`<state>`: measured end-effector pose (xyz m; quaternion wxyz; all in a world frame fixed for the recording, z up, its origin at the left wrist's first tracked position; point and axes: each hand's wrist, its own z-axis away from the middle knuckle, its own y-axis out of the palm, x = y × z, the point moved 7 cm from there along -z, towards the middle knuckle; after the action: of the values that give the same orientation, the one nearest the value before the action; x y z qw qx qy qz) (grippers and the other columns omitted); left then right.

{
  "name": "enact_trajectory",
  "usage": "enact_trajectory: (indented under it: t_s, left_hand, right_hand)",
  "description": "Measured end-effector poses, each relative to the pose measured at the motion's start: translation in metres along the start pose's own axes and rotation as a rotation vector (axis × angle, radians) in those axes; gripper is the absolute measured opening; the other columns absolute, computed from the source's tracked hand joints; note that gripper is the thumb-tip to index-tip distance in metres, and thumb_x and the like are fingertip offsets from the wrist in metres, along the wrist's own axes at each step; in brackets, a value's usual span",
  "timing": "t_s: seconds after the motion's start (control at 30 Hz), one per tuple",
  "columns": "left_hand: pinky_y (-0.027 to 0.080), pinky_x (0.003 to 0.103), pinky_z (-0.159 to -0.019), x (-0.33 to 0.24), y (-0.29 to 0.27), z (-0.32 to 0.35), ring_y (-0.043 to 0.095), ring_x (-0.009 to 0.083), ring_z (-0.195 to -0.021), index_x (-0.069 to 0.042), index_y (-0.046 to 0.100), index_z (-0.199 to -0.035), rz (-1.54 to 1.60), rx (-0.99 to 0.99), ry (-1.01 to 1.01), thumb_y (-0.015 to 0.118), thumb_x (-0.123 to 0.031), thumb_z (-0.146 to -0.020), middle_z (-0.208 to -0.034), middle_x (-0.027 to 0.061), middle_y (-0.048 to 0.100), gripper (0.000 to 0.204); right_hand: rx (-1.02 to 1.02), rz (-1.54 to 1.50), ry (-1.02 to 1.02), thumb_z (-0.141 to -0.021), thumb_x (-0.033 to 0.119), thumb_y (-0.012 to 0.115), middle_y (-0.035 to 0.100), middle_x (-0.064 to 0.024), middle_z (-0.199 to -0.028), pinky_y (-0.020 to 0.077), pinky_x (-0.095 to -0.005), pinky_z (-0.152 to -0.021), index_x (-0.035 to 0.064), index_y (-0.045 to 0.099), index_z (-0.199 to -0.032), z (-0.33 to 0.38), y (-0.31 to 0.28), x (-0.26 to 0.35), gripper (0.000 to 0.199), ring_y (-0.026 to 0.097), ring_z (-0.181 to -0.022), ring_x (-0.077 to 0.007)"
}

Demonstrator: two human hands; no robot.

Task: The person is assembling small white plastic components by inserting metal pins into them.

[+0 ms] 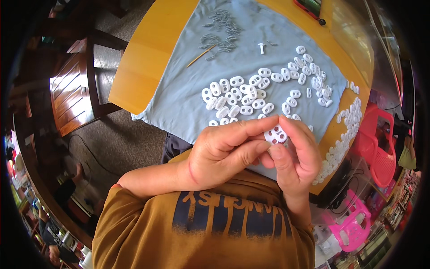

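Observation:
In front of my chest, my left hand (228, 150) and my right hand (296, 157) meet at the fingertips. Pinched between them is a small white plastic piece with several holes (275, 134), which looks like a cord lock. Fingers hide part of it. Just beyond lie many white oval two-hole cord locks (236, 81), spread over a light blue cloth (179, 98). Farther off, a loose heap of small grey springs (224, 29) sits near a thin yellow stick (200, 56). A white T-shaped piece (261, 48) lies to the right of the heap.
The cloth covers much of a yellow wooden table (148, 54). More white pieces (345, 139) pile along its right edge. A phone in a red case (310, 6) rests at the far edge. Red (380, 152) and pink (354, 224) plastic chairs stand right; wooden furniture (69, 89) stands left.

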<state>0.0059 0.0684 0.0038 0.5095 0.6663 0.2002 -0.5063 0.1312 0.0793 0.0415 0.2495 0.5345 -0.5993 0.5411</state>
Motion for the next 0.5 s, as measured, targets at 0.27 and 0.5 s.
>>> enact_trajectory:
  t_s: [0.27, 0.5]
  left_hand:
    - [0.052, 0.021, -0.071, 0.0056, -0.0009, 0.0003, 0.062, 0.0103, -0.08, 0.002, 0.047, -0.127, 0.1, -0.116, 0.075, 0.053, 0.005, -0.089, -0.098, 0.008, 0.062, 0.039]
    - [0.051, 0.021, -0.071, 0.0084, -0.0018, 0.0005, 0.061, 0.0099, -0.079, 0.001, 0.047, -0.129, 0.101, -0.078, 0.027, 0.053, 0.005, -0.089, -0.098, 0.008, 0.063, 0.04]
  right_hand:
    - [-0.013, -0.124, 0.012, -0.084, 0.002, 0.06, 0.061, -0.0145, -0.1, 0.0472, -0.0271, -0.068, -0.0049, 0.057, -0.116, 0.0031, 0.0023, -0.0016, 0.033, 0.059, -0.078, -0.0194]
    - [0.009, -0.155, 0.045, -0.083, 0.002, 0.061, 0.061, -0.0141, -0.1, 0.0471, -0.027, -0.069, -0.0049, 0.056, -0.118, 0.004, 0.0033, -0.0023, 0.036, 0.059, -0.08, -0.0187]
